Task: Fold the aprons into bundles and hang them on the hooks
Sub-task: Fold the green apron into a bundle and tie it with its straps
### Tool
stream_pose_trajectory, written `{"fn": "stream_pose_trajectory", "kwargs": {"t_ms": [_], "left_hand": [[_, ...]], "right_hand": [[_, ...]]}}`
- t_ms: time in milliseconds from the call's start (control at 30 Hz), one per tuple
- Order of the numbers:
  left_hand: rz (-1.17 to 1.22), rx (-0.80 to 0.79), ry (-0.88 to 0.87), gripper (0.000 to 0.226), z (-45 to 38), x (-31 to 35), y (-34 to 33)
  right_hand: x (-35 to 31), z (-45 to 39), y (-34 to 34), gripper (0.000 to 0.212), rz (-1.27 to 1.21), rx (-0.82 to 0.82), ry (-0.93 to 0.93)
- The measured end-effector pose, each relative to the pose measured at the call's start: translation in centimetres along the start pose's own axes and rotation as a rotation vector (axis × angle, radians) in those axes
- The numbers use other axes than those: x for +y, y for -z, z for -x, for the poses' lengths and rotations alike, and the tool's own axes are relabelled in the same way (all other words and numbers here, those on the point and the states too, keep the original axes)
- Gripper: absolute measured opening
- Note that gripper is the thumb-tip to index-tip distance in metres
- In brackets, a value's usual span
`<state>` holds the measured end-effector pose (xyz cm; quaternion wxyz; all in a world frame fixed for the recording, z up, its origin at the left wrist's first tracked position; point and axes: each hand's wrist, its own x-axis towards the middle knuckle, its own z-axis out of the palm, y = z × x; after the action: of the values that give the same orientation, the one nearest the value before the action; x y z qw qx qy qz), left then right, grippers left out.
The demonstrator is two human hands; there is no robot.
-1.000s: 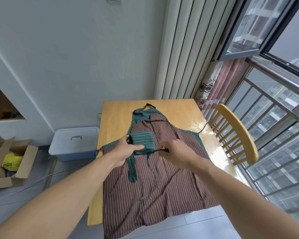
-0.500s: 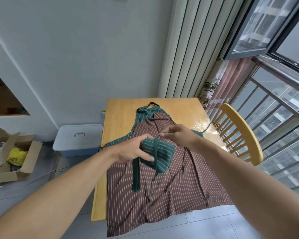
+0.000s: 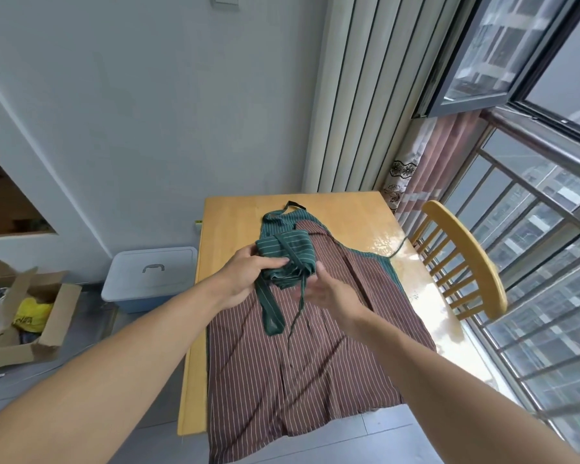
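A green striped apron, folded into a bundle (image 3: 287, 254), is held above the table. My left hand (image 3: 245, 276) grips its left side with fingers curled round it. From the right and below, my right hand (image 3: 325, 289) holds the bundle, its fingers by the thin green tie. A wide green strap (image 3: 270, 309) and a thin tie (image 3: 297, 316) hang down from the bundle. A maroon striped apron (image 3: 315, 356) lies spread flat on the wooden table (image 3: 235, 219), its hem hanging over the near edge. No hooks are in view.
A wooden chair (image 3: 466, 259) stands at the table's right, against the window railing (image 3: 533, 209). A lidded plastic bin (image 3: 151, 276) sits on the floor left of the table. Further left is an open cardboard box (image 3: 24, 316) with a yellow bag.
The bundle has been lifted and turned further from me. My right hand has dropped from above the bundle to its lower right side, with the tie now wound across the bundle.
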<state>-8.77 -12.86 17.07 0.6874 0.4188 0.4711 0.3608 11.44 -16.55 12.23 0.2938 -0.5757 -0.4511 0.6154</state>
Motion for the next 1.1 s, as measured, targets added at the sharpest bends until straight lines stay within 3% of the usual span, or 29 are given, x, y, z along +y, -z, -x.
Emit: {"fn": "stream_pose_trajectory", "kwargs": {"t_ms": [100,233,333,467,567,633,767,933,1100], "left_hand": [[0.016,0.033,0.003,0.037,-0.2,0.1,-0.2],[0.1,0.034,0.015,0.036,-0.2,0.4,0.0],[0.142,-0.076,0.025,0.037,0.4,0.7,0.3],[-0.023,-0.329,0.105,0.036,1.6,0.3,0.1],[-0.231,-0.554,0.133,0.04,1.9,-0.1,0.1],[-0.435,-0.597,0.126,0.042,1.9,-0.4,0.3],[-0.767,-0.464,0.076,0.038,1.8,-1.1,0.8],[-0.907,-0.319,0.037,0.031,1.7,-2.2,0.2],[-0.967,-0.213,0.022,0.031,0.8,-3.3,0.3]], "right_hand": [[1.0,0.5,-0.1,0.074,-0.211,-0.199,-0.073],[1.7,1.4,1.0,0.043,-0.572,-0.44,-0.059],[2.1,1.8,1.8,0.032,-0.386,-0.494,-0.087],[0.8,1.4,1.5,0.032,0.035,-0.615,-0.152],[-0.1,0.4,1.2,0.025,0.206,-0.588,-0.192],[-1.0,0.0,1.6,0.021,0.324,-0.518,-0.262],[-2.9,-1.1,2.6,0.042,0.539,-0.338,-0.313],[-5.5,-1.7,0.8,0.028,0.961,-0.14,-0.148],[-6.5,-1.4,-0.6,0.042,0.982,-0.002,-0.049]]}}
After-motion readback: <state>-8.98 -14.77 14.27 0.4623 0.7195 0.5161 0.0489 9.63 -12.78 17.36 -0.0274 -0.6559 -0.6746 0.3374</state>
